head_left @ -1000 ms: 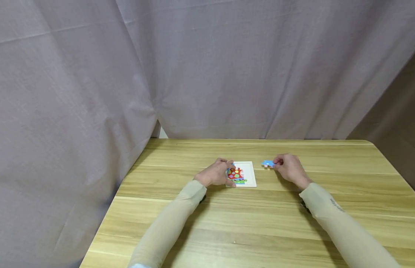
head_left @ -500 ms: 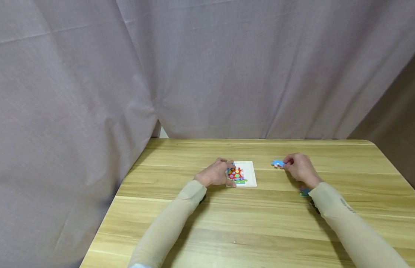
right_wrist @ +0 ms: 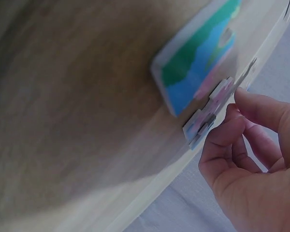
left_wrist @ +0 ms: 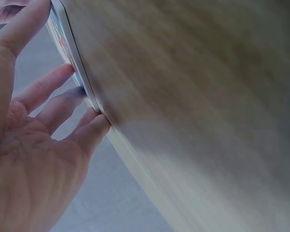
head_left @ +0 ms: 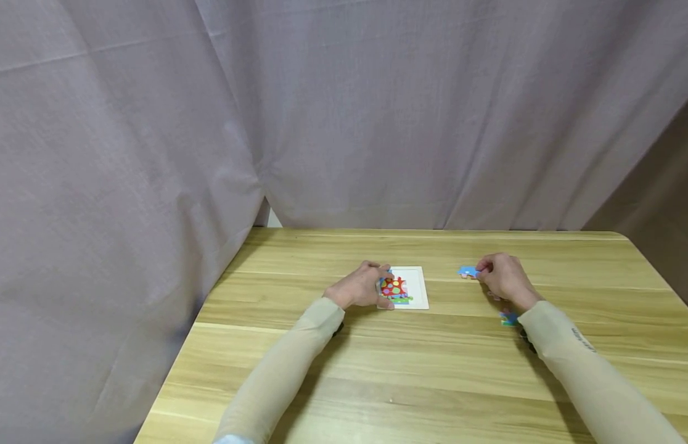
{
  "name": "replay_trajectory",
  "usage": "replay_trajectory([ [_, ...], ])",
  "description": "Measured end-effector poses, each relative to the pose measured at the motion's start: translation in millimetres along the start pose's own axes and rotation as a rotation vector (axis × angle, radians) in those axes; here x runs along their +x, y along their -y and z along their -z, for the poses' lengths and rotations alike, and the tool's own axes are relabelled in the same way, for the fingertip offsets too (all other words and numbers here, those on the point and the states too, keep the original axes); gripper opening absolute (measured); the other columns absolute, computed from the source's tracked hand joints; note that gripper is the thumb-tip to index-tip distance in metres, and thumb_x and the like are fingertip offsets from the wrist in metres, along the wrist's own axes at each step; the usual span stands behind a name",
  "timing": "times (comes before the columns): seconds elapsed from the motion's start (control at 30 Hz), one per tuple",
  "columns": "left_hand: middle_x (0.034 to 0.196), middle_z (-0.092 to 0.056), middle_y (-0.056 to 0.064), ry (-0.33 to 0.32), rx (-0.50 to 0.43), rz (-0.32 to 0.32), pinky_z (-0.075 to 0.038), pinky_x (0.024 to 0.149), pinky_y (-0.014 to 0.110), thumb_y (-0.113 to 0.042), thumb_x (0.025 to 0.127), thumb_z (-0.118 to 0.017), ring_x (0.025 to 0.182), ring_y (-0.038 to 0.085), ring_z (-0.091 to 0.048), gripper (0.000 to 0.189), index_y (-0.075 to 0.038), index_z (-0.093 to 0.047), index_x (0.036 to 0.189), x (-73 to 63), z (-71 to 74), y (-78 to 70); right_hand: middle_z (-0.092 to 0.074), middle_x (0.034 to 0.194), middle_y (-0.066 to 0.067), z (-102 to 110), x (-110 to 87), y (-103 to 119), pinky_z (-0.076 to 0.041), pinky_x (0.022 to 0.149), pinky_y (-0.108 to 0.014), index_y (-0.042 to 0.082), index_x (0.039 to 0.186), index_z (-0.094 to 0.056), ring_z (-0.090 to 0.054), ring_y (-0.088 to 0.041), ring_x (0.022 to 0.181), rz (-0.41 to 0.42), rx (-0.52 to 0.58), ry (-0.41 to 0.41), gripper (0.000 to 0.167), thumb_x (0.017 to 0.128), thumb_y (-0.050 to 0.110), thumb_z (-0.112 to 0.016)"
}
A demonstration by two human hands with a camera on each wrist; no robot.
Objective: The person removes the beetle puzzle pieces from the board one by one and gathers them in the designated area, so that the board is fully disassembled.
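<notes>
The left hand lies across the left side of a white puzzle board, its fingers extended and spread rather than clenched, the thumb at the near edge and other fingertips at the far side. In the left wrist view, several fingertips touch the edge of the board, which lies flat on the wooden worktop. Inside the board, a joined puzzle section shows red with multicoloured dots above a green strip; it fills the left part, while the right part is plain white.

The right hand is to the right of the board and well apart from it. Its thumb and index finger pinch a blue puzzle piece that points toward the board; whether the piece touches the worktop cannot be told. The right wrist view shows it nearly edge-on at the fingertips.

Under this hand lies a pink piece, partly hidden in the head view. Nearer the right cuff is a green and blue piece, with a notch in one side.

Both arms wear pale sleeves, the right one bearing small dark lettering, too small to read. A greyish curtain hangs behind the worktop.
</notes>
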State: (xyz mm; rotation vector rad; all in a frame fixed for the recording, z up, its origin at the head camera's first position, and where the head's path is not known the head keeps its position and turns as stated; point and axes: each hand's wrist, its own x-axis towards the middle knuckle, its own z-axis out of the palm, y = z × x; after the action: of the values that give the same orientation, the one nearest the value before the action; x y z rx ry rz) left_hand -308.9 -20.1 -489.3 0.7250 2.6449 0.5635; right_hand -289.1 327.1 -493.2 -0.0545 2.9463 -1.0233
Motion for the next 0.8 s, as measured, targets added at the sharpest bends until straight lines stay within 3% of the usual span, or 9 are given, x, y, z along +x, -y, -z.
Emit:
replay_trajectory([
  [0.5,0.181,-0.033,-0.008,0.001,-0.005,0.007,-0.038,0.135,0.045,-0.039,0.092,-0.09,0.168,0.02,-0.027,0.076,-0.021,-0.058,0.159,1.3,-0.9,0.4,-0.07,0.076,-0.008,-1.5,2.0,-1.3,-0.047,0.041,-0.029,-0.01,0.107,-0.072,-0.056,-0.011,0.047,-0.001,0.005,0.022,0.013,0.102,0.0,-0.065],
  [0.8,0.18,-0.035,-0.006,-0.006,0.013,0.002,-0.039,0.134,0.043,-0.039,0.091,-0.09,0.167,0.022,-0.029,0.079,-0.018,-0.056,0.16,1.8,-1.2,0.1,-0.072,0.082,-0.012,-1.3,1.3,-1.2,-0.047,0.043,-0.026,-0.009,0.107,-0.073,-0.058,-0.011,0.049,0.004,0.001,0.011,0.013,0.1,0.0,-0.068],
])
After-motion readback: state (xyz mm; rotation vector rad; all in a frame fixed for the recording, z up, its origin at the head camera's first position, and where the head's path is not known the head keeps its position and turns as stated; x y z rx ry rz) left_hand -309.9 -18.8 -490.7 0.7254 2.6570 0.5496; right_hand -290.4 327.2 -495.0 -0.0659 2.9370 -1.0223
